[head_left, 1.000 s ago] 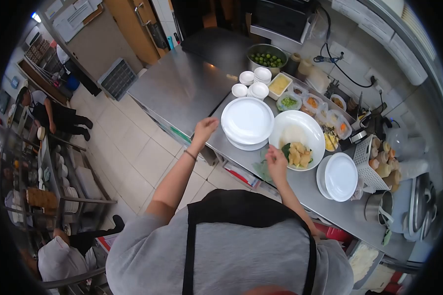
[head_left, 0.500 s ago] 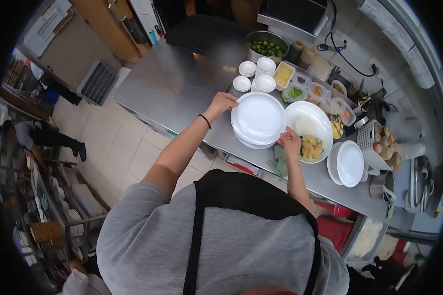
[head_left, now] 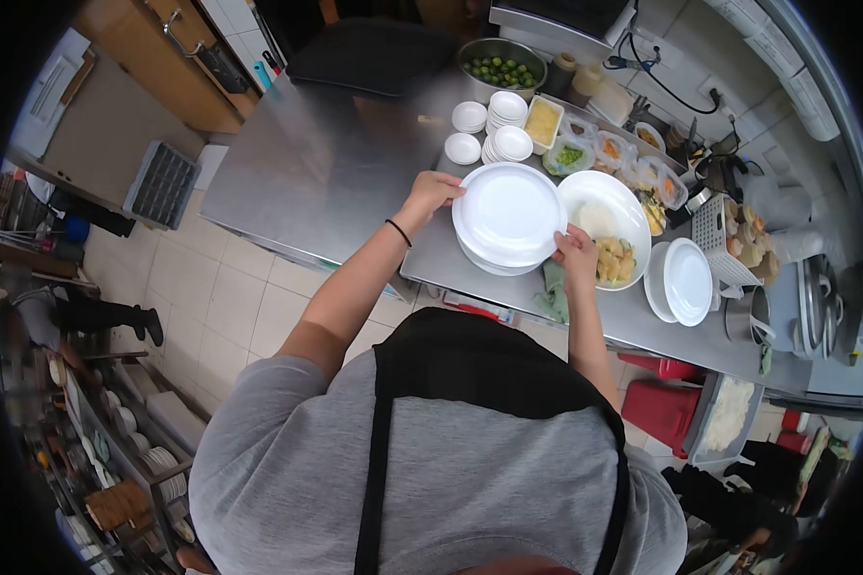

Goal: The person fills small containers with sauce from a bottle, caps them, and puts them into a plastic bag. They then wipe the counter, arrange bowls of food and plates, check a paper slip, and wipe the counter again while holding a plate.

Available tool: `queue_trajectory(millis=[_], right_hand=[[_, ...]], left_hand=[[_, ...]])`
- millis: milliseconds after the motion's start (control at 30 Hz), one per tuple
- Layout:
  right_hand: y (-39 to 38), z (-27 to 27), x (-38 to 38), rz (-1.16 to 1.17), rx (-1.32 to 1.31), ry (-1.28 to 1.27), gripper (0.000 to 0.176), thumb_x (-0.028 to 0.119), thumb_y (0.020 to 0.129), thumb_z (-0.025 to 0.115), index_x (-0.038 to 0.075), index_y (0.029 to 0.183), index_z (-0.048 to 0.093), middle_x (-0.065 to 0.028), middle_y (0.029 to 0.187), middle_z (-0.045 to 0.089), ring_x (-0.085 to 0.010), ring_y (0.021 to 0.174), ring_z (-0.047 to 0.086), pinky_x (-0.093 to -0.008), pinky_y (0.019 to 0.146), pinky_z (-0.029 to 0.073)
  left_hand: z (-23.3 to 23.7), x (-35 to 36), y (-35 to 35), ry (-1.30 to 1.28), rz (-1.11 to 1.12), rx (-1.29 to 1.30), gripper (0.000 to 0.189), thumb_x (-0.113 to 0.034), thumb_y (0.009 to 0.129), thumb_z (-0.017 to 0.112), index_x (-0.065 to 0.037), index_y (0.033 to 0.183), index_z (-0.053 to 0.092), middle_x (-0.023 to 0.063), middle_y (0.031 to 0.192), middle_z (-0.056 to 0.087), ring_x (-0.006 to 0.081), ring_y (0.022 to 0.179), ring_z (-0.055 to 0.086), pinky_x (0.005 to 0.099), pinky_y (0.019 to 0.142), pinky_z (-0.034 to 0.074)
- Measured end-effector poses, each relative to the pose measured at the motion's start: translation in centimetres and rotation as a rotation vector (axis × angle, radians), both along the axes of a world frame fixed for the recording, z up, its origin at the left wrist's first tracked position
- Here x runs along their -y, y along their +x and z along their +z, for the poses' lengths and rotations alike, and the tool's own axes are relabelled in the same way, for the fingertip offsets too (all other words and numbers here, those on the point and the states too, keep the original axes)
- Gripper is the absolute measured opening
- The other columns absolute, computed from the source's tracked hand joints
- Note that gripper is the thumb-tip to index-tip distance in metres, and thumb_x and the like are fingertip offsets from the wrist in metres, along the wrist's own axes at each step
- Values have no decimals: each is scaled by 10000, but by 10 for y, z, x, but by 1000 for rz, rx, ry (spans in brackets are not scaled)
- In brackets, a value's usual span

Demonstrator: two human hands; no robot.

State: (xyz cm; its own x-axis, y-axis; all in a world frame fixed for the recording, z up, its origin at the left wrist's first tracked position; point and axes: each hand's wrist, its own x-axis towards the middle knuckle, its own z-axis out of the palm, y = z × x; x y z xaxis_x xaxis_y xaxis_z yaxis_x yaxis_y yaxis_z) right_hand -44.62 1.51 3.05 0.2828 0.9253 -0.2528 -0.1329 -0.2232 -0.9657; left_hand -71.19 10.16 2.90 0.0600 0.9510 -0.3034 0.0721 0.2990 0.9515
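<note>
Both hands are closed on the rim of a round white plate [head_left: 508,213], with the rim of more white dishware showing under its near edge. My left hand [head_left: 435,195] grips the left side. My right hand [head_left: 576,257] pinches the right side, close to a large white dish [head_left: 633,213] that holds a mound of white food [head_left: 599,219] and yellowish chunks [head_left: 615,261]. A green cloth [head_left: 553,290] hangs at the counter edge by my right hand.
Small stacked saucers [head_left: 463,149], a tub of yellow food [head_left: 544,124] and a pot of green fruit [head_left: 501,77] stand behind. Further right are more white plates [head_left: 688,283], a white basket [head_left: 710,235] and a metal pot [head_left: 746,316]. Other people stand at the sides.
The camera view has shifted, so the counter items appear higher in the picture. Both hands keep their hold on the plate, which sits a little nearer to me relative to the food dish.
</note>
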Motion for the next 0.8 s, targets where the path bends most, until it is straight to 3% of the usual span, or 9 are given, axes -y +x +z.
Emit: queue_trajectory(millis=[167,233,333,433,600,800], right_hand=[[-7,24,-10,18,-200,-50,306,80,781,608,-39,1048,519,-43,830,596,-116,706,570,-241,644,466],[-2,33,-15,84,-310,2,294,86,790,604,-29,1047,519,-64,885,608,-124,778,583,-246,675,473],[17,69,-20,78,-253,214,283,77,796,593,-24,1050,517,-71,930,606,-135,797,591,-247,683,484],[44,137,-2,50,44,311,226,77,779,605,-1,989,583,-50,820,631,-102,716,589,-227,647,465],[112,223,54,-3,452,341,312,65,785,599,-34,1077,550,-72,888,636,-100,765,576,-214,729,428],[217,246,119,-41,751,199,315,38,775,587,-64,1070,542,-78,890,621,-114,784,563,-227,728,426]], left_hand=[[3,2,-6,-39,6,108,228,-72,702,664,40,895,622,98,818,630,152,719,573,256,675,447],[14,2,-6,-46,-6,144,244,-81,716,653,42,921,609,85,835,627,147,734,568,251,688,439],[48,4,2,69,-125,195,240,-92,751,633,28,957,610,68,910,619,136,819,565,250,719,439],[77,1,19,127,-220,232,254,-109,758,634,16,978,614,55,925,618,129,845,565,245,724,442],[104,-12,47,315,-289,136,233,-125,770,626,2,964,634,65,958,624,112,836,565,232,702,446],[107,-10,136,411,-490,-25,213,-135,764,643,6,924,648,61,902,640,107,832,570,229,778,426]])
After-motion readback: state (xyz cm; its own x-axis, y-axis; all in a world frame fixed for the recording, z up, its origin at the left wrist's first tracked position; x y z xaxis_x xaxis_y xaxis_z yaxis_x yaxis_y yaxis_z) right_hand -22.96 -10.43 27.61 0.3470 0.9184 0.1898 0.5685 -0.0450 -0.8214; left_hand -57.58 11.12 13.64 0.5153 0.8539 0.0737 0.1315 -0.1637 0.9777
